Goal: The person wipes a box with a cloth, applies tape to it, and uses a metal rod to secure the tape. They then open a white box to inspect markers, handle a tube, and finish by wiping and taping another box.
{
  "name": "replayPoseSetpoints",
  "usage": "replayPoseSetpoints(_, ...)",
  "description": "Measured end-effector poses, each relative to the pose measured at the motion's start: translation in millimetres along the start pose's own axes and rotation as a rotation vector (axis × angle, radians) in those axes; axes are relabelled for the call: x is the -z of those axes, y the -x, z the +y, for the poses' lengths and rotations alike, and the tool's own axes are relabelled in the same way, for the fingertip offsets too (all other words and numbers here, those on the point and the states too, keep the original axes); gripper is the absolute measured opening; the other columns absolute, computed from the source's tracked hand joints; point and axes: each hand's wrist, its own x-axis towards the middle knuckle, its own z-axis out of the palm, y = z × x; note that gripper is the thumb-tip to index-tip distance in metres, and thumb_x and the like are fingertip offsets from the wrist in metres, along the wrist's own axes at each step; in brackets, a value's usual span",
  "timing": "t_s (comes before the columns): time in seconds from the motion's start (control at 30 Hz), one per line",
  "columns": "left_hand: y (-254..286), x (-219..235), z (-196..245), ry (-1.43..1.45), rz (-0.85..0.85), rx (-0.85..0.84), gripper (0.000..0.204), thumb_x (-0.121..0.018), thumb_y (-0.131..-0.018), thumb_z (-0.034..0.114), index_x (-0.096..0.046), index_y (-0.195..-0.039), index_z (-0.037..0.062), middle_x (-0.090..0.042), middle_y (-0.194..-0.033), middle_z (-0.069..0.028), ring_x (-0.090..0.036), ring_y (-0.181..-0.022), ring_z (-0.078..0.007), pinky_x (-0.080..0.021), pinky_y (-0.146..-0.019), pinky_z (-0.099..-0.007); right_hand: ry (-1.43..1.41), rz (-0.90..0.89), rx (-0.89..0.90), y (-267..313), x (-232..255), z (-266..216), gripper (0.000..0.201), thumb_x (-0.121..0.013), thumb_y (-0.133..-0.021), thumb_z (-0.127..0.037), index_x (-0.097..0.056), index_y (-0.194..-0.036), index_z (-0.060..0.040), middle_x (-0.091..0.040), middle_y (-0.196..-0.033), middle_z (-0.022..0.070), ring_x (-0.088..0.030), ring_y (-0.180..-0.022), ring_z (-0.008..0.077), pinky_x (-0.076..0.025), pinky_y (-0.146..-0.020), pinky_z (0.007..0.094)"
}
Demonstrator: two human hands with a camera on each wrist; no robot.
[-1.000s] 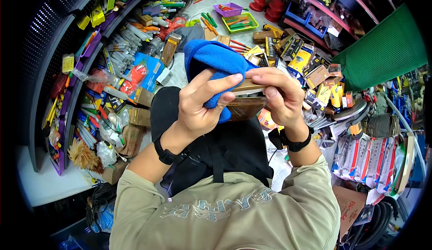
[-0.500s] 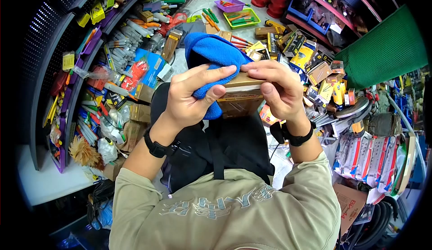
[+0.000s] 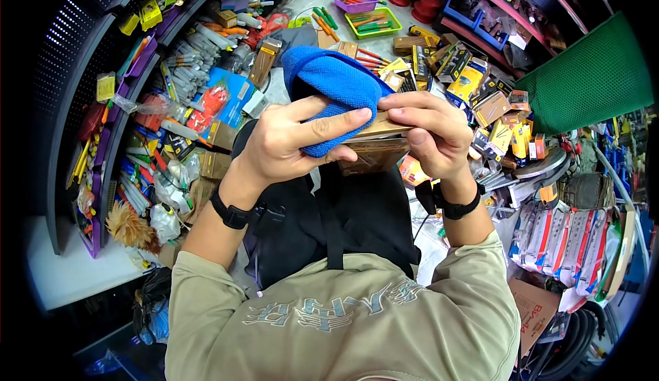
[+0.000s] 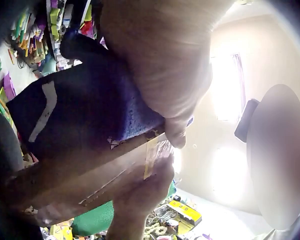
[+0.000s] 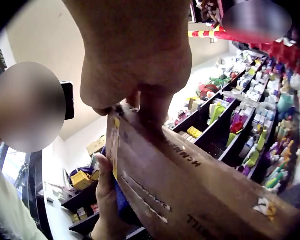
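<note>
A brown cardboard box [image 3: 374,156] is held up over the lap, between both hands. My left hand [image 3: 285,137] grips a folded blue cloth [image 3: 343,82] against the box's left end, forefinger stretched along the cloth and thumb below. The cloth's far end drapes beyond the box. At the right end, my right hand [image 3: 443,134] pinches the box with fingers on the upper edge and thumb on the near side. In the right wrist view, dark lettering and pale scuffs show on the box [image 5: 165,185]; its underside in the head view is shaded.
Many small boxes [image 3: 491,110] lie heaped on the floor at the right, near a green mesh roll [image 3: 590,79]. Purple [image 3: 357,3] and lime trays [image 3: 374,25] stand ahead. Marker-like tubes [image 3: 192,58] crowd the left beside a dark shelf [image 3: 89,106].
My left hand and the cloth shifted left along the box, then came back right. The cloth's lower fold no longer hangs below the thumb. The right hand keeps its grip, slightly further right.
</note>
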Motion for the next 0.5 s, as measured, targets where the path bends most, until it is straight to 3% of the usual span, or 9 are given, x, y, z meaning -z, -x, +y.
replayPoseSetpoints(0.23,0,-4,-3,-0.025,0.036,-0.005,0.053,-0.084,-0.082,0.033,-0.072,-0.127,0.0067,-0.072,-0.109,-0.0216,-0.072,-0.086,-0.0324,-0.056,-0.071,-0.0354,0.072,-0.031,0.052,-2,0,3,0.043,-0.079,-0.083,-0.001,-0.069,-0.125,-0.0007,-0.071,-0.123,0.0199,-0.073,-0.109,0.0329,-0.059,-0.092,0.04)
replayPoseSetpoints(0.33,-1,-5,1,0.084,0.047,0.146,0.055,-0.082,-0.084,0.027,-0.069,-0.134,0.0095,-0.071,-0.11,-0.0184,-0.07,-0.092,-0.0314,-0.055,-0.078,-0.036,0.077,0.024,-0.047,-5,-5,-5,0.042,-0.08,-0.083,-0.002,-0.069,-0.124,-0.0003,-0.071,-0.125,0.0187,-0.072,-0.11,0.0326,-0.058,-0.092,0.0397)
replayPoseSetpoints(0.5,-3,-5,1,0.082,0.047,0.132,0.055,-0.082,-0.084,0.028,-0.068,-0.135,0.0091,-0.071,-0.112,-0.0189,-0.07,-0.093,-0.0324,-0.055,-0.079,-0.0363,0.031,0.048,-0.05,-3,-4,-5,0.041,-0.081,-0.082,-0.002,-0.07,-0.122,-0.0033,-0.071,-0.126,0.0187,-0.072,-0.111,0.0325,-0.059,-0.09,0.039)
